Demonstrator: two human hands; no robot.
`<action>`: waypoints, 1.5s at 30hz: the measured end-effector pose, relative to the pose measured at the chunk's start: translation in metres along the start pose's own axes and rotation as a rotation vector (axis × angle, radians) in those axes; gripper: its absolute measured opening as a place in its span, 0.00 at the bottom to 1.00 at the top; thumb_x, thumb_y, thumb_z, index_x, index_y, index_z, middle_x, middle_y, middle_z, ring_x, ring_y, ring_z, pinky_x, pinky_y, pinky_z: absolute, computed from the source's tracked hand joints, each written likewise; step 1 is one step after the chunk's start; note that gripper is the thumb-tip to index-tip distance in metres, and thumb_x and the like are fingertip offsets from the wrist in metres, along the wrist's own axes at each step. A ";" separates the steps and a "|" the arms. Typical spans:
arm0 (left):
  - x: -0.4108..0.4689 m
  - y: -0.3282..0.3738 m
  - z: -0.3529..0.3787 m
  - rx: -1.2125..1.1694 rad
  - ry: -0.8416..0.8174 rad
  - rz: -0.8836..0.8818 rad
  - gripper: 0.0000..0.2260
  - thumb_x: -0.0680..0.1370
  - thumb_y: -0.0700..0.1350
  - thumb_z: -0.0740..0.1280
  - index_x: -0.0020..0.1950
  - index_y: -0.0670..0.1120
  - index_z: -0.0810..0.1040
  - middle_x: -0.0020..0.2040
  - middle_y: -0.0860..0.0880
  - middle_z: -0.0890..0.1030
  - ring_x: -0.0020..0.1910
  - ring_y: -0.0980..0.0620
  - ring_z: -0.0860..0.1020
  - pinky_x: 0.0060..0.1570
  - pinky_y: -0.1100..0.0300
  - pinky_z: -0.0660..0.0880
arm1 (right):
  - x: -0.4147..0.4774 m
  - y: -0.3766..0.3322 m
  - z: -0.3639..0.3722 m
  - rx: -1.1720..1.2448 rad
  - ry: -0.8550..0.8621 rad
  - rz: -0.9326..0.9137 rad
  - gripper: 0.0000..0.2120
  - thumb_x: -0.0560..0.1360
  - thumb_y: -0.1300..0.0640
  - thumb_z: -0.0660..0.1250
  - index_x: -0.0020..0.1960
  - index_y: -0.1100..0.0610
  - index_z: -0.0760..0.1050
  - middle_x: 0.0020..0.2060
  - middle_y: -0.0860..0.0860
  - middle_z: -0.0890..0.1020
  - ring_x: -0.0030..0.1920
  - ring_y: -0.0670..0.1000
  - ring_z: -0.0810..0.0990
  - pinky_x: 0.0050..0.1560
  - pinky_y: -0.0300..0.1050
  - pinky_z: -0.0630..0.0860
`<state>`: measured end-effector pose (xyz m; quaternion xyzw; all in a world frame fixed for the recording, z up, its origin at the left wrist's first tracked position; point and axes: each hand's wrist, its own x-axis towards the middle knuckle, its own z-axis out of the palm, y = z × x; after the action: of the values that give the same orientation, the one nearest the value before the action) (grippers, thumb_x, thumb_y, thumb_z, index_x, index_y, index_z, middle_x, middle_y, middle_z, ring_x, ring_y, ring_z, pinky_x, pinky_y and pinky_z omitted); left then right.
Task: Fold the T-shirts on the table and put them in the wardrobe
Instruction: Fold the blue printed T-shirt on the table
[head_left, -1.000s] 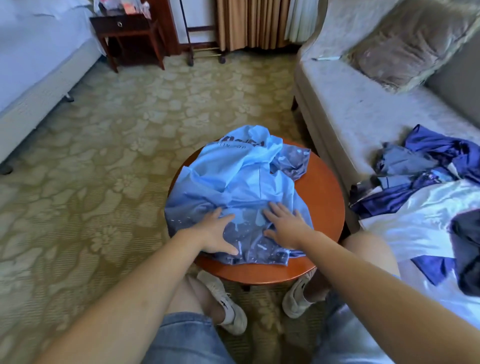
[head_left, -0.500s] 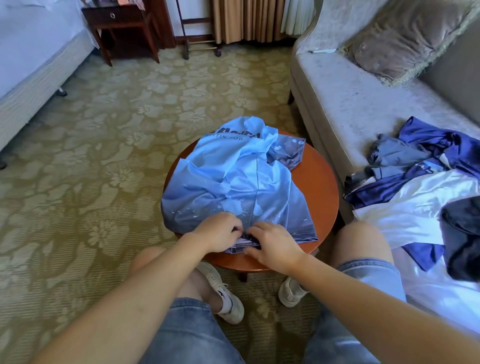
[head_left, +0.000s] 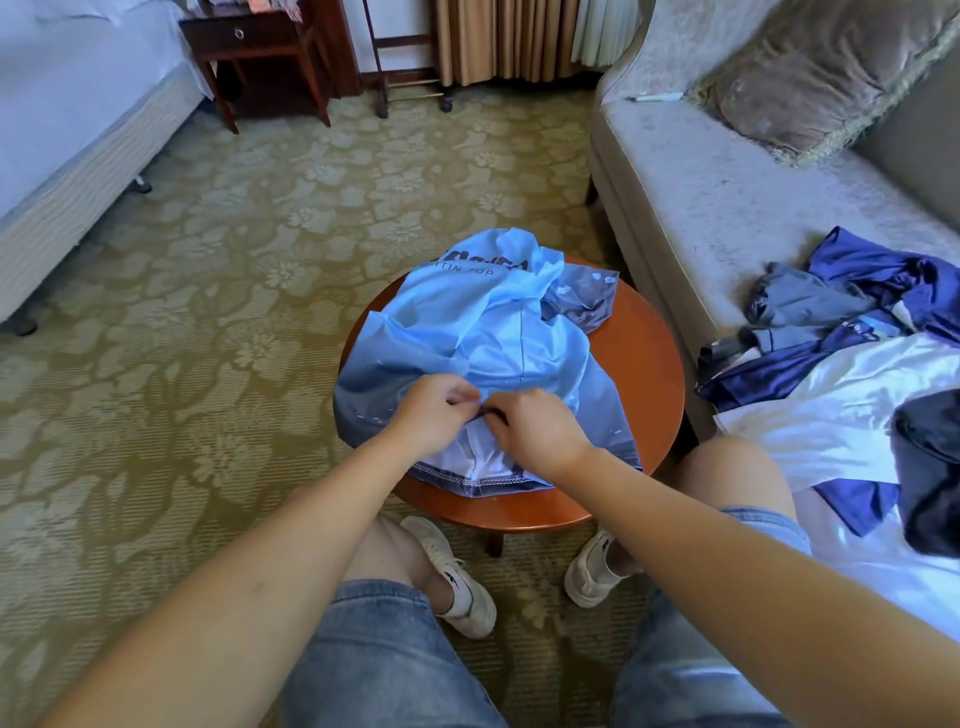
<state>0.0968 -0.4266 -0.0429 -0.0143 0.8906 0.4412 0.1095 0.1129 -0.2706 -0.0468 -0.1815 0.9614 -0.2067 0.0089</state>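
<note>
T-shirt (head_left: 483, 338), light blue, count one: it lies crumpled on the round wooden surface (head_left: 644, 364), with its hem at the near edge turned up and the pale inside showing. Left grip (head_left: 434, 415): fingers curled, pinching the hem fabric. Right grip (head_left: 535, 431), just beside the left: pinching the same hem. Grips counted: two. Progress, as judged: early, with no fold made, nothing stowed and no wardrobe in sight. Further right, a heap of garments (head_left: 852, 332) lies on the sofa (head_left: 727, 208): at least four, exact count unreadable.
</note>
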 end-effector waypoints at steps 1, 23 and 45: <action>-0.002 0.000 -0.001 -0.029 0.082 -0.010 0.05 0.76 0.40 0.70 0.52 0.44 0.81 0.48 0.49 0.83 0.49 0.52 0.80 0.53 0.57 0.76 | 0.004 -0.001 -0.002 0.023 0.012 0.024 0.10 0.79 0.56 0.61 0.48 0.59 0.79 0.44 0.59 0.83 0.47 0.62 0.79 0.39 0.45 0.63; -0.051 -0.024 0.075 0.190 0.386 -0.457 0.06 0.81 0.46 0.61 0.45 0.46 0.71 0.45 0.49 0.77 0.45 0.46 0.76 0.43 0.56 0.71 | 0.041 0.097 -0.078 0.454 0.281 0.549 0.16 0.74 0.61 0.60 0.30 0.55 0.61 0.29 0.51 0.67 0.38 0.55 0.68 0.28 0.44 0.58; -0.008 0.052 -0.132 -0.657 0.801 -0.240 0.08 0.72 0.34 0.70 0.42 0.47 0.82 0.49 0.40 0.84 0.44 0.47 0.80 0.53 0.48 0.80 | 0.033 0.060 -0.261 1.017 0.768 0.523 0.09 0.76 0.67 0.60 0.39 0.64 0.76 0.34 0.61 0.79 0.32 0.55 0.80 0.41 0.51 0.79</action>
<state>0.0742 -0.4999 0.0771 -0.3170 0.6695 0.6414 -0.1995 0.0376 -0.1283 0.1696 0.1692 0.6922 -0.6729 -0.1986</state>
